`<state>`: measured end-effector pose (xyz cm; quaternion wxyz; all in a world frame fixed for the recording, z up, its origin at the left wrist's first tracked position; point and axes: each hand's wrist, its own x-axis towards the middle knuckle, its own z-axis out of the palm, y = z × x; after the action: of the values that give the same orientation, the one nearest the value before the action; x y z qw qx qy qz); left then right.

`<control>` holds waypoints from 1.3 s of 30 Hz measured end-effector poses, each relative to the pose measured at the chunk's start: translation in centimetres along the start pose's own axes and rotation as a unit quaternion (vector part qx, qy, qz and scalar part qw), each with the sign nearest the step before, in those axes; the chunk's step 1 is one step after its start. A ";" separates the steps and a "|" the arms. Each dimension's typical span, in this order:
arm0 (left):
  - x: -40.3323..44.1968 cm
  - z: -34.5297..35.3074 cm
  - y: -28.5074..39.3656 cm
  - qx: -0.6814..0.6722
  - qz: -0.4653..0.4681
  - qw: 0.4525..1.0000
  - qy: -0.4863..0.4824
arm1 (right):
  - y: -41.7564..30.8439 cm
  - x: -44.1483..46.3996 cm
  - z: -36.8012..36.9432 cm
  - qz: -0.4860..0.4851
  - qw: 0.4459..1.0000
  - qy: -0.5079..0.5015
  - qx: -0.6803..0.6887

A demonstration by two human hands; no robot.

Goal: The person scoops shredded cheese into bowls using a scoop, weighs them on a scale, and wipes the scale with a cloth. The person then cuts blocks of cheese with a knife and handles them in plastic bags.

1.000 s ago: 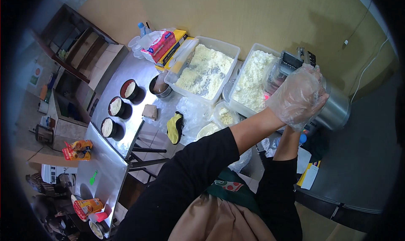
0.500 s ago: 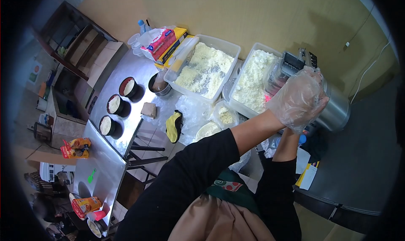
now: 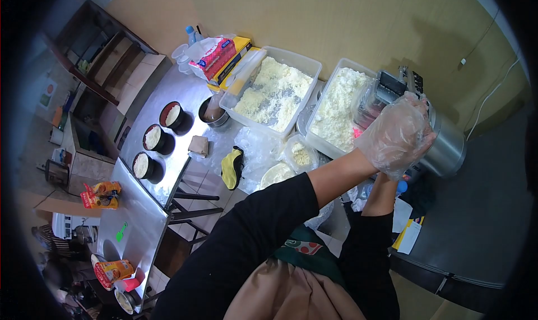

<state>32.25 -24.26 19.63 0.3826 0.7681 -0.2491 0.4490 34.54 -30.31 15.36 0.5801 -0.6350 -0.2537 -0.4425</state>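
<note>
My left hand (image 3: 395, 131), in a clear plastic glove, is closed at the side of a metal machine (image 3: 446, 149); what it grips is hidden. My right hand (image 3: 424, 142) is pressed close against it, mostly covered, so its fingers cannot be made out. Just above the hands is a dark rectangular metal opening (image 3: 391, 85). Left of them, a clear plastic container (image 3: 363, 99) with something pink below it leans over a bin of white shredded food (image 3: 339, 110). A second bin (image 3: 273, 90) holds more pale shreds.
Three dark bowls (image 3: 153, 139) with white contents stand on the steel table (image 3: 188, 96). Nearby are a metal pot (image 3: 212, 115), a brown block (image 3: 198, 145), a yellow-black cloth item (image 3: 231, 167) and a tissue pack (image 3: 213, 59). Orange pouches (image 3: 115, 271) lie lower left. People are in the far background.
The view has shifted very slightly. My two hands remain together at the machine in nearly the same pose.
</note>
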 end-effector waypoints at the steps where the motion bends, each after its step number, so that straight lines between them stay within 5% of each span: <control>1: 0.1 -0.3 0.2 -0.004 -0.002 1.000 -0.009 | 0.0 0.0 0.1 0.000 1.000 0.000 0.003; 11: 2.1 -4.1 0.9 0.033 0.054 0.978 -0.198 | -0.2 -0.1 0.0 -0.001 1.000 -0.003 0.005; 13: 1.4 -2.6 2.0 -0.098 -0.182 0.967 -0.147 | -0.1 -0.1 -0.1 0.002 1.000 -0.002 0.008; 20: 0.4 -1.3 0.7 -0.113 -0.106 0.984 -0.085 | -0.3 -0.3 0.0 -0.003 1.000 -0.004 0.008; 22: 0.2 -0.5 -0.1 -0.053 0.006 0.999 0.004 | -0.1 -0.3 0.1 -0.002 1.000 -0.005 0.010; 26: -1.0 0.8 0.1 0.044 -0.047 0.996 0.056 | -0.1 -0.2 0.3 -0.004 1.000 -0.006 0.014; 29: -1.5 1.2 -0.3 0.091 -0.086 0.991 0.035 | -0.1 -0.2 0.4 0.001 1.000 -0.009 0.021; 32: -1.0 -1.1 -0.1 0.044 -0.098 0.989 -0.106 | 0.0 -0.1 0.7 0.017 0.999 -0.015 0.035; 34: -1.4 -4.6 1.5 0.039 -0.030 0.995 -0.081 | 0.2 0.4 1.1 0.036 0.998 -0.020 0.046; 39: -6.3 -13.8 4.1 0.049 -0.055 0.990 -0.122 | -0.4 5.2 2.4 0.075 0.994 -0.037 0.063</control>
<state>19.36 -15.23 19.74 0.3353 0.8476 -0.2289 0.3418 37.31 -28.94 20.16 0.6411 -0.6300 -0.2540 -0.3571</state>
